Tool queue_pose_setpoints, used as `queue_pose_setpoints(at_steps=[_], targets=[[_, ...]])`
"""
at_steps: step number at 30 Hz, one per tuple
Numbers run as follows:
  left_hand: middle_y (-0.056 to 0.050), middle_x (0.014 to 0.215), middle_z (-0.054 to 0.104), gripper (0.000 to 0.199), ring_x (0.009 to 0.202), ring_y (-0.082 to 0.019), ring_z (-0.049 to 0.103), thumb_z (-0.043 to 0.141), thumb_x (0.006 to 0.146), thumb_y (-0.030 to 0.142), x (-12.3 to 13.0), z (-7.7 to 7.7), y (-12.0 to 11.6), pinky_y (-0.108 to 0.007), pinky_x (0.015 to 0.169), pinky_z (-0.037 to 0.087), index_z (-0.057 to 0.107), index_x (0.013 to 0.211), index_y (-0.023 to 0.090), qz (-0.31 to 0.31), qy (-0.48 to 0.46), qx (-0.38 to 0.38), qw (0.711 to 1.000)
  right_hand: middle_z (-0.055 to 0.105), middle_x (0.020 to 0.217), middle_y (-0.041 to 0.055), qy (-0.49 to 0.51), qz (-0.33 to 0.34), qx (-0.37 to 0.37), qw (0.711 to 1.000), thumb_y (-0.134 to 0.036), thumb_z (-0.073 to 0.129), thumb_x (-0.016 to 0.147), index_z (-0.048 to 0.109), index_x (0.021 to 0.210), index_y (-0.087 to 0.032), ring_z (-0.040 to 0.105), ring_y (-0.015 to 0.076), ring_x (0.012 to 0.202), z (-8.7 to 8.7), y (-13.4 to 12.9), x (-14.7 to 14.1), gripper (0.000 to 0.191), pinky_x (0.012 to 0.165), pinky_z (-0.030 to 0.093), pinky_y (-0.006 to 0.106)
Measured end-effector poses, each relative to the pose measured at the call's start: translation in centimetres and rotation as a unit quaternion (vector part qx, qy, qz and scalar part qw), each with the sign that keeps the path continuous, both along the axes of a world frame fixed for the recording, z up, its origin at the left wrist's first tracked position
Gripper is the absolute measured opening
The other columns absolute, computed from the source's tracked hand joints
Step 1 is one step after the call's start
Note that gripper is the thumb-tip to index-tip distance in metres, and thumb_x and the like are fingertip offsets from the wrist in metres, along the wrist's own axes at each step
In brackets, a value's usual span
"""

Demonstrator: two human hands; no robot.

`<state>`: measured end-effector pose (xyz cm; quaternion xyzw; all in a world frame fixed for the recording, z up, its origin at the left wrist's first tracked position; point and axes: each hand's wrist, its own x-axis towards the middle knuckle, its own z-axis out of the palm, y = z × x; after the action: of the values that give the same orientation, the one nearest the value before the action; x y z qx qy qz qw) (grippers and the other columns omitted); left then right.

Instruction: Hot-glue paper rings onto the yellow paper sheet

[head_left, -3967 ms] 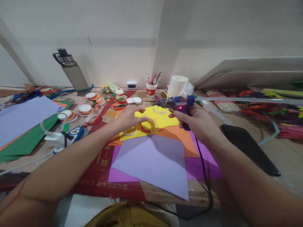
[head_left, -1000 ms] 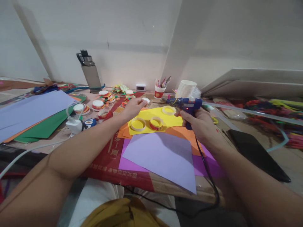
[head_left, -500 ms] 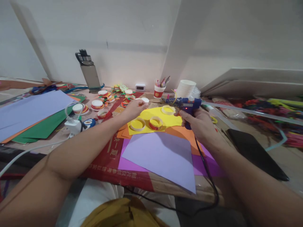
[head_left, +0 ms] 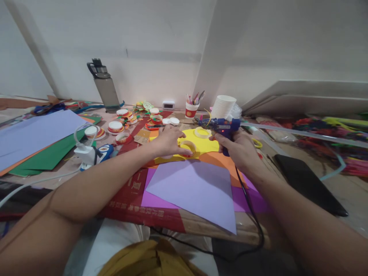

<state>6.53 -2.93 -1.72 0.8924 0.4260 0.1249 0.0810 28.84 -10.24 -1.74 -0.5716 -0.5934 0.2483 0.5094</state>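
Note:
My right hand [head_left: 237,147] grips a blue hot glue gun [head_left: 230,128], its nozzle pointing left and a small red light lit on its side. A clear glue stick [head_left: 287,132] runs out of its back. Over the yellow paper [head_left: 205,145], my left hand [head_left: 169,141] is open, thumb and fingers spread on either side of a paper-cup ring [head_left: 190,145]; whether they touch it I cannot tell. Another pale ring [head_left: 202,132] lies farther back on the sheet. Two white discs [head_left: 174,121] rest just beyond my left hand.
Purple paper [head_left: 195,191] lies in front. Finished-looking ring pieces [head_left: 115,127] and a charger plug [head_left: 86,153] are left; a bottle [head_left: 106,90] stands behind. Stacked paper cups [head_left: 224,107] and a pen cup [head_left: 191,109] stand at the back. A black phone-like slab [head_left: 309,184] lies right.
My left hand has let go of a white disc, leaving it on the table, and has come nearer, opening over the cup ring. The glue gun stays in my right hand, almost unmoved.

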Motion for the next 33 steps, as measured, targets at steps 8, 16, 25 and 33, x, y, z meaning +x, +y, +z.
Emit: queue_pose_setpoints(at_steps=[8, 16, 25, 33], targets=[[-0.013, 0.111, 0.065, 0.065, 0.112, -0.036, 0.05, 0.062, 0.071, 0.07, 0.1, -0.3, -0.2, -0.045, 0.095, 0.036, 0.072, 0.109, 0.019, -0.015, 0.011, 0.005, 1.0, 0.057, 0.058, 0.0006, -0.017, -0.007, -0.016, 1.0, -0.048, 0.065, 0.079, 0.069, 0.083, -0.017, 0.05, 0.0147, 0.051, 0.6, -0.4, -0.4, 0.032, 0.049, 0.039, 0.029], [-0.013, 0.11, 0.066, 0.06, 0.112, -0.035, 0.051, 0.067, 0.069, 0.065, 0.2, 0.4, -1.1, -0.043, 0.092, 0.04, 0.072, 0.109, 0.02, 0.005, 0.007, -0.011, 1.0, 0.058, 0.058, 0.0001, -0.001, -0.002, -0.014, 1.0, -0.048, 0.066, 0.077, 0.068, 0.083, -0.018, 0.048, 0.0136, 0.049, 0.5, -0.3, -0.4, 0.031, 0.047, 0.036, 0.028], [-0.013, 0.104, 0.067, 0.055, 0.109, -0.037, 0.055, 0.07, 0.067, 0.062, 0.4, 0.3, -1.2, -0.046, 0.092, 0.04, 0.074, 0.102, 0.02, 0.018, -0.012, -0.028, 0.999, 0.057, 0.054, -0.0002, -0.029, -0.011, -0.018, 0.999, -0.044, 0.064, 0.078, 0.069, 0.083, -0.018, 0.049, 0.0146, 0.05, 1.0, -0.6, -0.7, 0.028, 0.048, 0.037, 0.028], [-0.013, 0.122, 0.064, 0.075, 0.12, -0.037, 0.048, 0.065, 0.066, 0.072, -0.2, 0.4, -0.3, -0.047, 0.1, 0.036, 0.066, 0.119, 0.019, 0.007, -0.024, -0.025, 0.999, 0.054, 0.052, -0.0006, -0.035, -0.004, -0.006, 0.999, -0.047, 0.063, 0.08, 0.07, 0.082, -0.019, 0.049, 0.0151, 0.049, 0.4, -0.3, -0.3, 0.029, 0.048, 0.037, 0.029]])
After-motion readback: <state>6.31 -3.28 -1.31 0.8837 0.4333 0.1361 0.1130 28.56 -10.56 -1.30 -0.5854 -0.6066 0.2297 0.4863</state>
